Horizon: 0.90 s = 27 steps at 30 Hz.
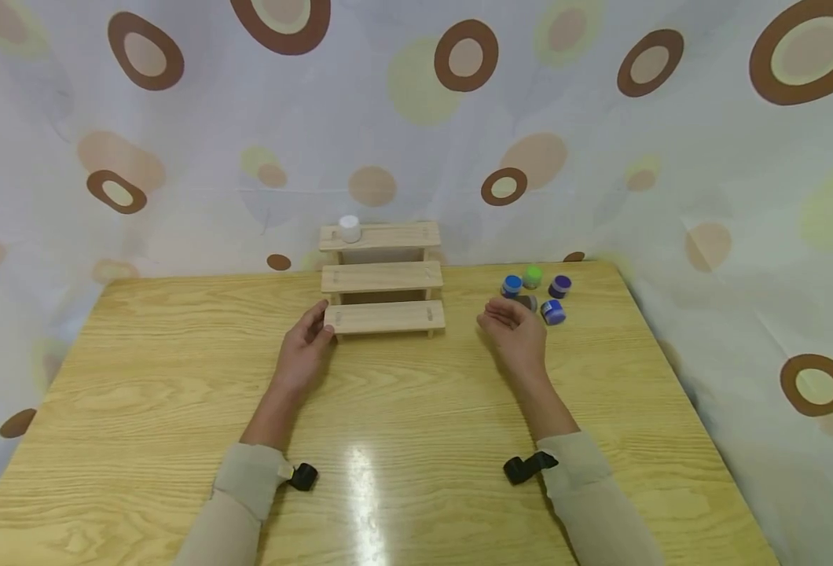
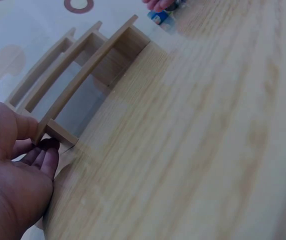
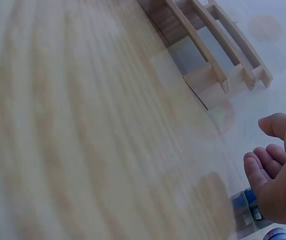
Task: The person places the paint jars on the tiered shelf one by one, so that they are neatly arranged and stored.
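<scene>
A three-step wooden stand (image 1: 384, 317) is at the back of the table. My left hand (image 1: 302, 355) grips the left end of its lowest step, thumb on top and fingers beneath in the left wrist view. On the top step, at the left, sits a small white jar (image 1: 349, 229). My right hand (image 1: 519, 336) hovers beside several small jars, its fingers loosely bent around nothing in the right wrist view. Those jars include a light blue one (image 1: 511, 286), a green one (image 1: 533, 277), a purple one (image 1: 560, 286) and a dark blue one (image 1: 553, 312). A greyish jar (image 1: 527, 303) is partly hidden behind the hand.
The wood-grain table (image 1: 402, 440) runs back to a patterned curtain (image 1: 388, 141) that hangs behind it and along its sides. Both sleeves carry a small black strap-on device, the left one (image 1: 304, 476) and the right one (image 1: 526, 467).
</scene>
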Tool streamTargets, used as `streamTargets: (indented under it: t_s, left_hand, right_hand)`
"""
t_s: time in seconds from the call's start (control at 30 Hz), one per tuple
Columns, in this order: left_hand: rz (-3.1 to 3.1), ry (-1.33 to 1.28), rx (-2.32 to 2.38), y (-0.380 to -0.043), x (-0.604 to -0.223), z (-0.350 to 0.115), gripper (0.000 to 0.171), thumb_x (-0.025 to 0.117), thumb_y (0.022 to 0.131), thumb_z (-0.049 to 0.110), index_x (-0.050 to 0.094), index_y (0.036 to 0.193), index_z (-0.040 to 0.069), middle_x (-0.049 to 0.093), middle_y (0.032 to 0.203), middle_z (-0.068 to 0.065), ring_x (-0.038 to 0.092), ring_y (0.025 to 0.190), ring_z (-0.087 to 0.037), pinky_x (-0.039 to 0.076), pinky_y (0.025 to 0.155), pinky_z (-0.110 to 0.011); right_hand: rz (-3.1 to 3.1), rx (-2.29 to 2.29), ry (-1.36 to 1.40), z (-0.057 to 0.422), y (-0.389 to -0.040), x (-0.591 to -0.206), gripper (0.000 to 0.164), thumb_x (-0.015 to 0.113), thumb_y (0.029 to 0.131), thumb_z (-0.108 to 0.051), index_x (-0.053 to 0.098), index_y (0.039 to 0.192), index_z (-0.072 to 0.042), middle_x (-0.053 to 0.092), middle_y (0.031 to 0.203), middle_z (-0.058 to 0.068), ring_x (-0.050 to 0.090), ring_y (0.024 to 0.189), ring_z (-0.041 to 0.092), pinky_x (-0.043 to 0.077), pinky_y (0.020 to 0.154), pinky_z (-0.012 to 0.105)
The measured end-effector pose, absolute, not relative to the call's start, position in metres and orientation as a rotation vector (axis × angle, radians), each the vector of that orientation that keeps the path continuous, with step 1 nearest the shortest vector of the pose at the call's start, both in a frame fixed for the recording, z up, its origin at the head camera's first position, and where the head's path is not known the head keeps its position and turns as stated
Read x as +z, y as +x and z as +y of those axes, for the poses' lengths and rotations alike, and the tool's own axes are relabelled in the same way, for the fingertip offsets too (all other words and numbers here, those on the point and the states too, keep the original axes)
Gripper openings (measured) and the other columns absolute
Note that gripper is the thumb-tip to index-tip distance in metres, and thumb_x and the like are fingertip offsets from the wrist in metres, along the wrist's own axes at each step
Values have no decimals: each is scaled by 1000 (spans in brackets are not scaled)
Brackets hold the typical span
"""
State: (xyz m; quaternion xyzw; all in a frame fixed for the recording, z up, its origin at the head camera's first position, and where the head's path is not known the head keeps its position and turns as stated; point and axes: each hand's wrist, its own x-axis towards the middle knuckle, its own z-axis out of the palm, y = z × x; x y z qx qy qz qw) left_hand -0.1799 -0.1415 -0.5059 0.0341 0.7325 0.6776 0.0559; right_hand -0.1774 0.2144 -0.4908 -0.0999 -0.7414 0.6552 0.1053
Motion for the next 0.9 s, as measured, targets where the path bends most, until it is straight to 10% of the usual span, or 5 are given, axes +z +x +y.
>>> streamTargets:
  t_s: [0.9]
  left_hand:
    - [2191, 100, 2087, -178, -506, -141, 56, 48, 114, 14, 29, 166, 4, 40, 163, -17, 43, 148, -28, 37, 122, -38]
  right_hand:
    - [-2133, 1673, -693, 248, -166, -491, 33, 84, 90, -12, 76, 118, 3, 74, 112, 16, 70, 94, 13, 58, 80, 15]
